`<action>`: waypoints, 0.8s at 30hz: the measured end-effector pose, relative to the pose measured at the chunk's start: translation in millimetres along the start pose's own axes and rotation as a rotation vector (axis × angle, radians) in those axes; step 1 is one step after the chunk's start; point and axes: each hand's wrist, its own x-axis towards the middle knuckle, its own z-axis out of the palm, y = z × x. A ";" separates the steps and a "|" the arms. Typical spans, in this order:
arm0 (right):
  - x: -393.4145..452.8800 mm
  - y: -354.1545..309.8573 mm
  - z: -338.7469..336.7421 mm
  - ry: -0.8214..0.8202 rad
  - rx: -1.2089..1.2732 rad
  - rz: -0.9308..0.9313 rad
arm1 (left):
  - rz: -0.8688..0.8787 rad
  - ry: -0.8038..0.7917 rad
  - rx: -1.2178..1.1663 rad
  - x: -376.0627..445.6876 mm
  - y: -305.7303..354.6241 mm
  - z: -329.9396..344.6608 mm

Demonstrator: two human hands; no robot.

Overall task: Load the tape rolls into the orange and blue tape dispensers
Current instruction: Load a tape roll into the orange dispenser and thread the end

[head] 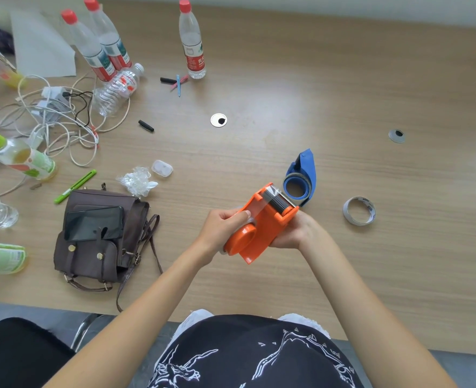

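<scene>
I hold the orange tape dispenser (pixel 262 228) above the wooden table (pixel 287 88), its front roller pointing away from me. My right hand (pixel 297 233) grips its body from the right and underneath. My left hand (pixel 225 226) pinches a strip of clear tape against the dispenser's top, thumb and fingers closed on it. Just beyond lies the blue tape dispenser (pixel 301 177) on its side with a roll in its round end. A loose, nearly used-up tape roll (pixel 359 210) lies flat on the table to the right, clear of both hands.
A brown bag (pixel 91 253) with a black phone (pixel 94 223) on top lies left of my hands. Behind it are crumpled plastic (pixel 137 180), a green pen (pixel 75 186), tangled white cables (pixel 49 121) and several water bottles. Two round grommets (pixel 218 120) sit in the tabletop.
</scene>
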 end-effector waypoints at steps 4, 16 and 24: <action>-3.0 -4.1 15.8 -0.203 -0.044 0.006 | 0.012 0.045 -0.027 18.1 15.0 -0.3; 49.2 -35.6 34.6 0.180 -0.171 -0.526 | -0.137 0.506 -0.065 104.6 41.1 1.4; 92.6 -60.8 56.4 0.216 -0.438 -0.633 | -0.194 0.422 -0.019 162.9 48.7 3.6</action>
